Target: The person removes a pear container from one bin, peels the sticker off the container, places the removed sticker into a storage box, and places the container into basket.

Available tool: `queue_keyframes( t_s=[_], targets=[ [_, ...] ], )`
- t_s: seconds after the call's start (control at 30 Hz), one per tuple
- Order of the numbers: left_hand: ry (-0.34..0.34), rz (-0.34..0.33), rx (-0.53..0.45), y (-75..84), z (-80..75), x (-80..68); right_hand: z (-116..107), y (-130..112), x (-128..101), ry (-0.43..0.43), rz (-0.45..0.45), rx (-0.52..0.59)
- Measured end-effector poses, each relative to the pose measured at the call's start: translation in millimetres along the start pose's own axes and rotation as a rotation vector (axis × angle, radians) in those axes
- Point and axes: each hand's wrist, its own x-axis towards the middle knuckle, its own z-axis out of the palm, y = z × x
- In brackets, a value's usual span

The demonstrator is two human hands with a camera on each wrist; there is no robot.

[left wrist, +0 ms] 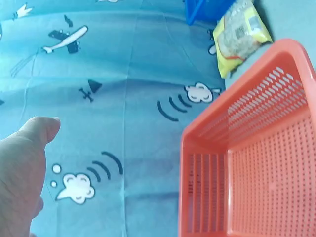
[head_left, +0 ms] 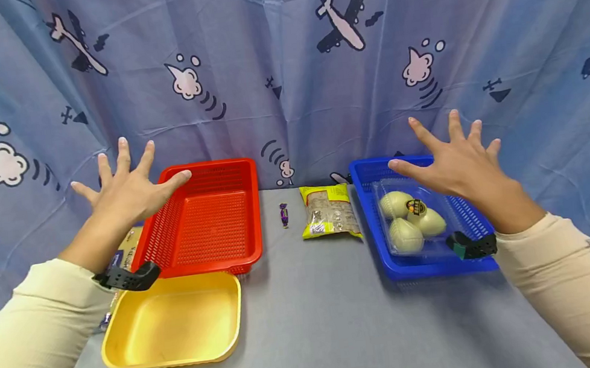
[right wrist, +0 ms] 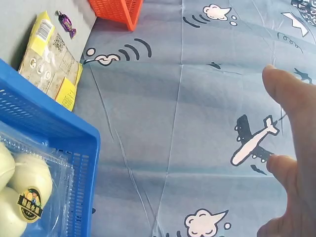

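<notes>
My left hand (head_left: 124, 194) is raised with its fingers spread, holding nothing, over the left side of the red basket (head_left: 251, 213). On the other side my right hand (head_left: 456, 162), also spread and bare, hovers over the blue basket (head_left: 376, 247). Inside the blue basket lies a clear plastic box with several pale, rounded fruits (head_left: 406, 235) and a dark round sticker on it. Between the two baskets are a yellow-edged plastic packet (head_left: 329, 210) and a small purple wrapped candy (head_left: 284, 215). The red basket holds nothing visible.
A yellow tray (head_left: 179, 321) stands in front of the red basket. Partly hidden behind them at the left is a gold-coloured package (head_left: 129, 245). A blue curtain (head_left: 273, 89) printed with airplanes hangs along the back of the grey table (head_left: 317, 327).
</notes>
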Motion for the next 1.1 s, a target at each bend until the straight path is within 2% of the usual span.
queue_keyframes(
  t_s=[0.4, 1.1],
  targets=[
    [0.018, 0.033, -0.015, 22.5, 4.4, -11.0, -4, 18, -8, 0.034, -0.010, -0.014],
    [0.062, 0.091, -0.054, 59.4, 23.8, -24.5, 0, 44, -14, 0.076, 0.000, -0.034]
  ],
)
